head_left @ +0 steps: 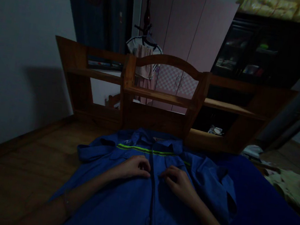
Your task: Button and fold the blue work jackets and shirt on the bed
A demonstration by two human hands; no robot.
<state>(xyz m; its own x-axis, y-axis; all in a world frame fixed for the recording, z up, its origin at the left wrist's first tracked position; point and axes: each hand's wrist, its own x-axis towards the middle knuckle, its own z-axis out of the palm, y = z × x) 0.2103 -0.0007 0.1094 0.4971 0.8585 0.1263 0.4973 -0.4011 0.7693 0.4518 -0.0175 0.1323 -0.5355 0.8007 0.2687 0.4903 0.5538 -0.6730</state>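
Observation:
A blue long-sleeved work shirt lies front side up, its collar toward the wooden headboard and a yellow-green stripe across the chest. My left hand is over the left side of the chest, just below the stripe. Its fingers curve loosely, the tips close to the front placket, and no cloth shows gathered in them. Across the placket, my right hand is bent with curled fingers pointing at the same edge. I see nothing held in it. A button shows lower down the front.
The wooden headboard with open shelves stands just beyond the collar. Bare wooden boards lie left, dark blue cloth right. Behind are a pink wardrobe, a coat stand with clothes, and a dark cabinet. The room is dim.

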